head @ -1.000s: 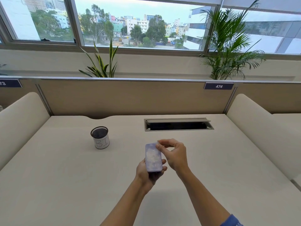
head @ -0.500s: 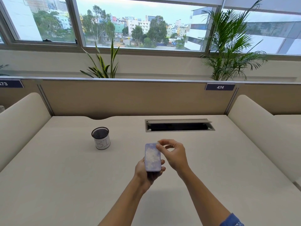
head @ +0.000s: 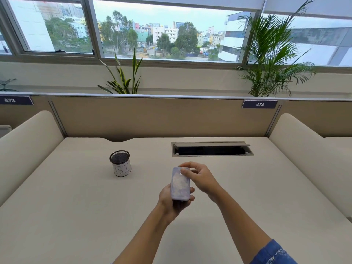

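A smartphone with a pale lilac edge and a screen full of glare is held above the middle of the desk. My left hand grips it from below, fingers curled round its right side. My right hand sits at the phone's upper right corner, with thumb and forefinger pinching that corner and the other fingers curled. What the screen displays cannot be read.
A black mesh pen cup with a white label stands on the beige desk to the left. An open cable hatch lies at the back. Padded dividers flank both sides; plants stand behind the rear partition.
Both hands stay together on the phone. My right fingertips have shifted slightly onto the phone's top right corner.
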Available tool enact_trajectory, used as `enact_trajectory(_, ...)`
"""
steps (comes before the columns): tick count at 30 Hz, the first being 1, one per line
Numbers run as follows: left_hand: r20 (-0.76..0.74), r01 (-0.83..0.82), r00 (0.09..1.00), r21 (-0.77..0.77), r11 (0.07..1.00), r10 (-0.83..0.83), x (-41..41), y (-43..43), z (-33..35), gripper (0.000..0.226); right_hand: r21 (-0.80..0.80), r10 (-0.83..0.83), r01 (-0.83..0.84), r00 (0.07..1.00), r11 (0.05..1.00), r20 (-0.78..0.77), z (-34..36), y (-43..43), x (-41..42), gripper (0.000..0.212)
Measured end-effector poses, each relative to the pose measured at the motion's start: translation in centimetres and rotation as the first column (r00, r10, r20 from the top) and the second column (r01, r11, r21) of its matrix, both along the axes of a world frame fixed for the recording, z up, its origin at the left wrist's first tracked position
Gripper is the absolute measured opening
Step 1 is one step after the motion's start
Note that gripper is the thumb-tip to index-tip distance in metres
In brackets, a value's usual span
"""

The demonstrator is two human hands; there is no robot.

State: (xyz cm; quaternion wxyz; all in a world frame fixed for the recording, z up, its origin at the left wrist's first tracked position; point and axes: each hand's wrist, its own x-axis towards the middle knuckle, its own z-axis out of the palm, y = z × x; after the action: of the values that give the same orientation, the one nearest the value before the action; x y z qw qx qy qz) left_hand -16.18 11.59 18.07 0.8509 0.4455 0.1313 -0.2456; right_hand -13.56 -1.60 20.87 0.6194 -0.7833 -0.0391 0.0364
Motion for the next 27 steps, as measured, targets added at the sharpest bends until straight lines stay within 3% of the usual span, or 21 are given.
enact_trajectory(17, -0.038, -0.014, 0.999, 0.006, 1.0, 0.014, -0.1, -0.4, -0.4, 0.037, 0.142, -0.033, 0.033, 0.999, 0.989, -0.003, -0.9, -0.4, 0.0, 0.015)
enact_trajectory(22, -0.035, -0.02, 0.999, -0.004, 1.0, 0.02, 0.1, -0.4, -0.3, 0.037, 0.005, -0.07, 0.069, 0.994, 0.998, 0.089, -1.1, -0.4, -0.2, 0.02)
enact_trajectory(27, -0.02, -0.066, 0.998, -0.017, 0.998, 0.065, 0.4, -0.2, -0.1, 0.039, -0.185, -0.096, 0.169, 0.932, 0.968, 0.35, -1.0, -0.6, -0.4, 0.016)
